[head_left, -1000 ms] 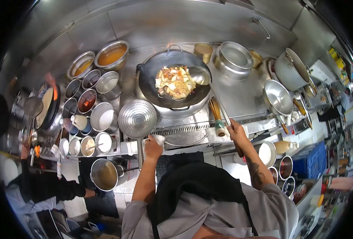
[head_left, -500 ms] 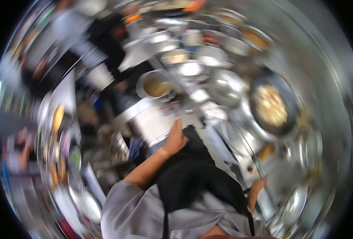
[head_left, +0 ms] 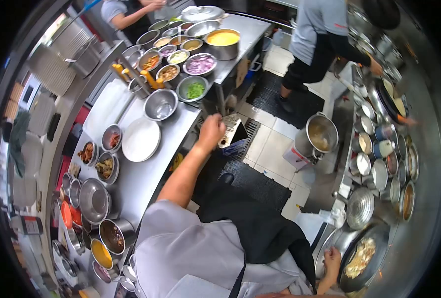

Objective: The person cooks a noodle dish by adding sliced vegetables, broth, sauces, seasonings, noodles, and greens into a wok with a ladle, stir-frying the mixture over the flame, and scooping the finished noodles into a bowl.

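My left hand (head_left: 212, 131) reaches forward over the aisle beside the counter edge, its fingers curled closed. I cannot make out whether anything is inside them. The nearest things are a bowl of chopped green vegetable (head_left: 194, 89), an empty-looking steel bowl (head_left: 161, 105) and a stack of white plates (head_left: 141, 139). On the right, my right hand (head_left: 332, 258) is low beside the stove, fingers curled, close to the rim of a dark wok (head_left: 351, 285) holding pale and browned food (head_left: 360, 258). What it grips, if anything, is hidden.
A steel pot of yellow food (head_left: 223, 43) and a bowl of sliced purple onion (head_left: 199, 63) stand on the left counter. A big pot of brownish liquid (head_left: 322, 133) stands low by the aisle. A co-worker (head_left: 314, 44) works at the stove; another person (head_left: 131, 17) stands beyond the counter.
The view has swung left and sharpened, bringing the left counter into sight. My left hand now appears beside that counter, its fingers curled. My right hand now appears beside the wok.
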`<state>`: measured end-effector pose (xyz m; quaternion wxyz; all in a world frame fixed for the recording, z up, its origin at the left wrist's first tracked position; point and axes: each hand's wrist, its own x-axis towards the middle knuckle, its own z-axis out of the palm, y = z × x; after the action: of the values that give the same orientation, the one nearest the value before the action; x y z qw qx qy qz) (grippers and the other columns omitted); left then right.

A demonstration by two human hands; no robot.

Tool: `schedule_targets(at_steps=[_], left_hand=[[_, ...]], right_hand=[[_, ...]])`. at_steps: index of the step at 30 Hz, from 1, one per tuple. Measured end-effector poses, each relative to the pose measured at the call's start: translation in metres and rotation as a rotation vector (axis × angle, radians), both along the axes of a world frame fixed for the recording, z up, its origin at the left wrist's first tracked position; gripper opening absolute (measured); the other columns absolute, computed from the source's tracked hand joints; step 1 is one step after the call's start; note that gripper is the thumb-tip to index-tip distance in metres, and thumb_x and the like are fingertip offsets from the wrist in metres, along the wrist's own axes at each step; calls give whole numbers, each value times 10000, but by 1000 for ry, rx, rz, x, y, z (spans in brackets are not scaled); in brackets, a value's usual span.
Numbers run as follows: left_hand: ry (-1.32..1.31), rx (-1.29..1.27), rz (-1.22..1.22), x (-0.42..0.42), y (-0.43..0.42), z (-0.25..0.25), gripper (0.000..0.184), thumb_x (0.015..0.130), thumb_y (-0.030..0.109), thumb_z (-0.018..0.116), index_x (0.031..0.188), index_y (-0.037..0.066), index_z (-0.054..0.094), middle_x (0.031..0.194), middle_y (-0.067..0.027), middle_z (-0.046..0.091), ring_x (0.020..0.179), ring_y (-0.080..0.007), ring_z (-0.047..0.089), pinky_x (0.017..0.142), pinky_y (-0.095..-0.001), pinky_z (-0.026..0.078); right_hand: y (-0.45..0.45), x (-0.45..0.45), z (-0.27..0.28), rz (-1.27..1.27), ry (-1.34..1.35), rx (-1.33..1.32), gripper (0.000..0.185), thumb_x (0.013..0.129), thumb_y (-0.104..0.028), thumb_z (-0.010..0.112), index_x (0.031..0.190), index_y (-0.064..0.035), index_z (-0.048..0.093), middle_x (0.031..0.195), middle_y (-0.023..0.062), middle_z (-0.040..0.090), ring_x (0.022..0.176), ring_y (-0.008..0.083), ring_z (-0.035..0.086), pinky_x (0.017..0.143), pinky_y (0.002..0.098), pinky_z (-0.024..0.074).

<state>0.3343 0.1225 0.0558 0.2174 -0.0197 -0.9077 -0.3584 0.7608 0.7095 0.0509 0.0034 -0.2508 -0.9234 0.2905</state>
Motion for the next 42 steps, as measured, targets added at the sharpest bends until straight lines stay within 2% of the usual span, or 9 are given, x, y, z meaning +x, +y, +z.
schedule_targets(at_steps=[1,3,6,10,13,21,37,40,42], left_hand=[[6,8,21,-14,-19,20,157,783,121,565,878,-4,566,784,-207,569,792,-399,545,710,-466,445],[-12,-62,84,-59,-64,25,191,769,148,584,871,-14,582,847,-234,595,827,-421,560,735,-471,452],[-116,-153,199,-128,-118,8,247,750,193,602,858,-29,606,907,-267,608,853,-417,590,761,-474,475],[-569,-217,282,-177,-148,-2,391,763,320,621,993,5,641,1045,-232,620,973,-334,617,830,-391,503],[-659,-311,203,-192,-162,-18,250,802,190,549,951,38,681,1024,-188,649,931,-325,639,803,-391,515],[-441,-190,160,-198,-195,-20,160,741,112,575,830,17,668,905,-210,658,857,-351,645,741,-432,514],[-192,180,39,-200,-202,-26,332,733,182,621,994,-22,607,975,-262,617,950,-404,584,861,-432,450],[-339,358,-48,-204,-208,-24,502,768,190,655,1190,-46,520,784,-162,641,521,-201,601,476,-334,484],[-380,438,-83,-209,-214,-27,524,775,197,667,1190,-78,504,655,-120,599,475,-171,557,445,-320,461]], right_hand=[[4,-19,-23,122,-111,55,291,811,-179,635,991,47,605,586,57,556,428,115,515,368,281,399],[-84,-91,29,94,-336,-35,397,788,-213,631,1085,46,590,772,192,622,731,307,604,681,387,479],[-158,-152,41,244,-401,-25,439,775,-232,644,1100,55,581,848,243,624,809,356,617,739,405,471],[-195,-197,15,531,-298,-32,446,770,-219,646,1109,61,570,882,255,625,825,358,624,748,402,475],[-227,-231,21,551,-346,-43,443,773,-215,644,1110,62,569,888,256,624,825,359,626,749,402,475],[-264,-277,26,605,-392,-48,436,781,-207,641,1115,63,565,902,259,624,825,361,628,751,402,477],[-236,-282,17,646,-279,-139,422,796,-191,634,1123,65,557,931,265,622,825,365,634,756,401,480],[-236,-268,26,611,-236,-50,422,802,-181,637,1135,64,550,944,263,623,853,361,634,761,388,480],[-267,-272,59,510,-310,-12,422,802,-156,644,1150,61,545,940,256,628,856,346,635,767,358,483]])
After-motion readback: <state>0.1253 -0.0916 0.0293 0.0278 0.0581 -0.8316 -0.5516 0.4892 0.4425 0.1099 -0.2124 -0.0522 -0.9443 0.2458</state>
